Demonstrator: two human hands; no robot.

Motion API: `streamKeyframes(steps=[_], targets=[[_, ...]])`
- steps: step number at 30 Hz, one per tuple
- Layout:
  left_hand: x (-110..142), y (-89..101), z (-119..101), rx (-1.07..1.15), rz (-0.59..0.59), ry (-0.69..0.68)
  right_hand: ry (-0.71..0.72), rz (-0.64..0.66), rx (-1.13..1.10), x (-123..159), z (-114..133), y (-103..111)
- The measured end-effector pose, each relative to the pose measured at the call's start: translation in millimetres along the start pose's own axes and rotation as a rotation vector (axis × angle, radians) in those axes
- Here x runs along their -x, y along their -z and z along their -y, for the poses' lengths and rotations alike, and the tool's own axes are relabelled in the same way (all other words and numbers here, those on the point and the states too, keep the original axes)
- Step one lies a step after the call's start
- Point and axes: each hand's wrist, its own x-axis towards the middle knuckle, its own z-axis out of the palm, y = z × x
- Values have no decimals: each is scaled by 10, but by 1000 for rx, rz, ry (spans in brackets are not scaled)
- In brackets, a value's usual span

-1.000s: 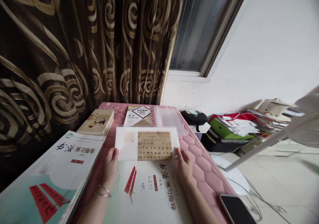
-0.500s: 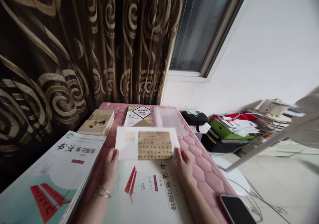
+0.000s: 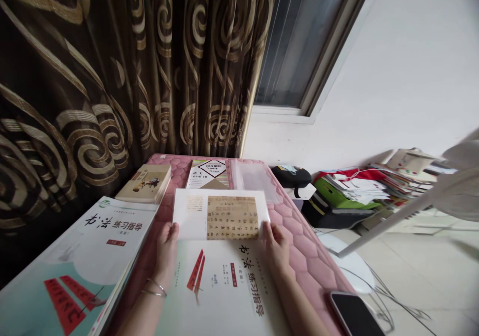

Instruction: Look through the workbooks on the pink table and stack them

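Together, left hand (image 3: 167, 236) and right hand (image 3: 276, 241), both nearly closed, pinch opposite edges of book (image 3: 220, 261); pink quilted surface (image 3: 309, 249) beneath, patterned curtain (image 3: 149, 72) beyond, white wall (image 3: 396, 77) rightward.

Just beyond the left grip (image 3: 166, 234), the far edge of the white page (image 3: 190, 224) has risen very slightly. Between it and the right grip (image 3: 276, 241), the tan calligraphy panel (image 3: 232, 219) has shifted faintly upward too.
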Motion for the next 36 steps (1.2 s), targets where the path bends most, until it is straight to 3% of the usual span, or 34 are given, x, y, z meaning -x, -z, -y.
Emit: streamKeyframes(steps=[12,36], targets=[[-31,7,60,36,-4,-18,0,19,9,-32,-86,10],[21,13,-23,-62,-13,-29,7,37,53,-22,-67,23]])
